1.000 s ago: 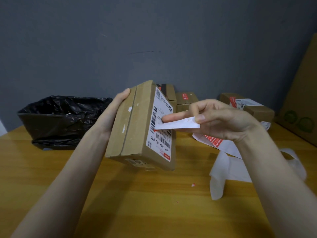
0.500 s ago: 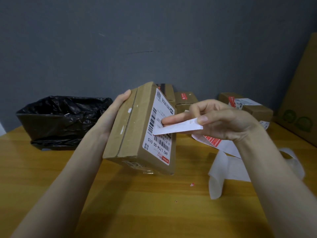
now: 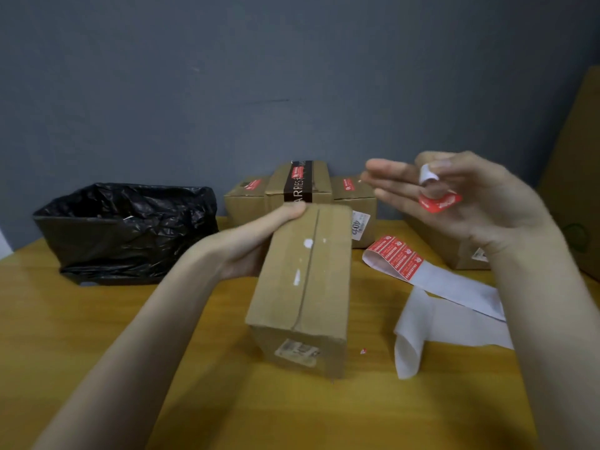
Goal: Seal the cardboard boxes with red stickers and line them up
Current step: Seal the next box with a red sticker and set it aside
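Cardboard box (image 3: 302, 287) sits dead centre, one end down on the wooden surface (image 3: 130, 368), plain taped seam facing up with no red on it yet.

Around it, biggest first:
- a big cardboard sheet (image 3: 578, 177) leans far to the right of the box
- a black bin bag (image 3: 130, 228) over some container is off to its left
- three sealed boxes (image 3: 302, 183) stand in a row right behind it, each with a red label on top
- one more brown box (image 3: 454, 251) sits behind and to the right, mostly blocked by the wrist
- a white sticker strip (image 3: 454, 303) trails just right of the box, a few red ones left on its far end
- a tiny red scrap (image 3: 363, 351) lies by the box's near right corner

The left hand (image 3: 256, 241) grips the box from its left side, thumb hooked over the far top edge. The right hand (image 3: 461, 203) is up and to the right of the box, well clear of it, fingers mostly stretched out. It pinches a peeled red sticker (image 3: 440, 203) with a curl of white backing above. It's blurry, so I can't make out the exact grip.
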`<state>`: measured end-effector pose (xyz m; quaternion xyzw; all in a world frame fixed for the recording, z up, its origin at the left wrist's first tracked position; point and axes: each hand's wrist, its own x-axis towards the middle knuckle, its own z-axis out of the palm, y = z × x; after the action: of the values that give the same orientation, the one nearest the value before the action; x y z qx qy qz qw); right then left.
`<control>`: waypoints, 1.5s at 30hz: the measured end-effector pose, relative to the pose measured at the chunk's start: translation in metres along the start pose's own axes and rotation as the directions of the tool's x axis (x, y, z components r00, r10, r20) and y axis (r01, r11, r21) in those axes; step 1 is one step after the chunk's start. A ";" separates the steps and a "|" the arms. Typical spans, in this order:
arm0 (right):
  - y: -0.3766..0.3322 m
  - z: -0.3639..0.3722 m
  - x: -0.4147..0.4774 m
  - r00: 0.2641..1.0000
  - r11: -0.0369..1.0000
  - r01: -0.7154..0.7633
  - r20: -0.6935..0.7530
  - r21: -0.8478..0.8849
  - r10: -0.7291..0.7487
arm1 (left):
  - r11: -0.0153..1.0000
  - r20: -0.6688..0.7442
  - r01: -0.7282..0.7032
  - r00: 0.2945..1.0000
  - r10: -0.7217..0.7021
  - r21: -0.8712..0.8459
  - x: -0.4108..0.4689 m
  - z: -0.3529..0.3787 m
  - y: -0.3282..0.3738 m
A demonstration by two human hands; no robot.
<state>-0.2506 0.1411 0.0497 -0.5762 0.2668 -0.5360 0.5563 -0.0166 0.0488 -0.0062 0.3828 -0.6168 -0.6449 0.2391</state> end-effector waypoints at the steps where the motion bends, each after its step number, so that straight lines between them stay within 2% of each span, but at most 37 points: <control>1: -0.002 0.002 0.001 0.999 1.000 0.000 -0.055 -0.019 -0.001 | 0.999 0.011 0.035 0.999 -0.035 0.038 0.001 0.002 -0.001; 4: 0.003 0.008 0.007 0.990 0.998 -0.013 -0.144 -0.064 0.003 | 0.981 0.049 0.098 0.993 -0.107 0.166 0.002 0.008 -0.002; 7: 0.006 0.014 0.012 0.980 0.980 -0.064 -0.199 -0.187 0.026 | 0.943 -0.083 0.112 0.993 -0.090 0.315 0.003 0.015 0.001; 9: 0.010 0.018 0.015 0.974 0.956 -0.099 -0.223 -0.275 0.037 | 0.873 -0.207 0.057 0.977 0.051 0.485 0.003 0.020 0.004; 11: 0.013 0.023 0.017 0.968 0.909 -0.132 -0.250 -0.395 0.032 | 0.801 -0.271 -0.101 0.910 0.314 0.590 0.005 0.020 0.009; 14: 0.017 0.030 0.022 0.951 0.817 -0.170 -0.309 -0.551 -0.010 | 0.720 -0.272 -0.352 0.756 0.595 0.598 -0.009 0.025 0.028; 15: 0.018 0.032 0.023 0.947 0.785 -0.180 -0.319 -0.593 -0.023 | 0.690 -0.251 -0.410 0.721 0.645 0.596 -0.015 0.028 0.034; 17: 0.019 0.037 0.025 0.944 0.727 -0.188 -0.326 -0.660 -0.051 | 0.628 -0.175 -0.467 0.699 0.694 0.623 -0.027 0.033 0.042; 19: 0.019 0.040 0.025 0.933 0.692 -0.207 -0.353 -0.691 -0.073 | 0.577 -0.135 -0.392 0.734 0.666 0.716 -0.037 0.035 0.047; 20: 0.018 0.040 0.024 0.923 0.683 -0.224 -0.377 -0.695 -0.081 | 0.531 -0.132 -0.300 0.766 0.630 0.792 -0.041 0.035 0.048; 22: 0.016 0.037 0.021 0.903 0.676 -0.258 -0.421 -0.690 -0.086 | 0.403 -0.141 -0.087 0.852 0.504 0.911 -0.048 0.035 0.050; 24: 0.014 0.033 0.018 0.885 0.676 -0.288 -0.458 -0.678 -0.083 | 0.263 -0.142 0.043 0.917 0.373 0.964 -0.054 0.043 0.049; 28: 0.012 0.029 0.016 0.871 0.670 -0.305 -0.483 -0.677 -0.091 | -0.038 -0.113 0.126 0.963 0.245 0.991 -0.058 0.077 0.038; 30: 0.013 0.026 0.018 0.861 0.644 -0.319 -0.496 -0.696 -0.109 | -0.110 -0.078 0.105 0.970 0.230 0.988 -0.058 0.092 0.032; 33: 0.012 0.023 0.019 0.856 0.604 -0.320 -0.496 -0.730 -0.146 | -0.119 -0.066 0.096 0.970 0.233 0.988 -0.055 0.095 0.029; 36: 0.011 0.022 0.019 0.865 0.588 -0.313 -0.480 -0.746 -0.149 | -0.063 -0.014 0.031 0.970 0.243 0.998 -0.055 0.090 0.030; 40: 0.011 0.023 0.019 0.870 0.581 -0.324 -0.477 -0.746 -0.127 | -0.013 0.036 -0.034 0.993 0.111 0.999 -0.049 0.077 0.033; 45: 0.009 0.023 0.017 0.868 0.599 -0.325 -0.482 -0.731 -0.117 | 0.132 0.089 -0.087 0.996 -0.010 0.987 -0.038 0.047 0.038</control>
<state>-0.2219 0.1317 0.0511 -0.5918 0.6405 -0.4518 0.1884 -0.0374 0.1023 0.0356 0.4056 -0.9066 -0.0866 -0.0785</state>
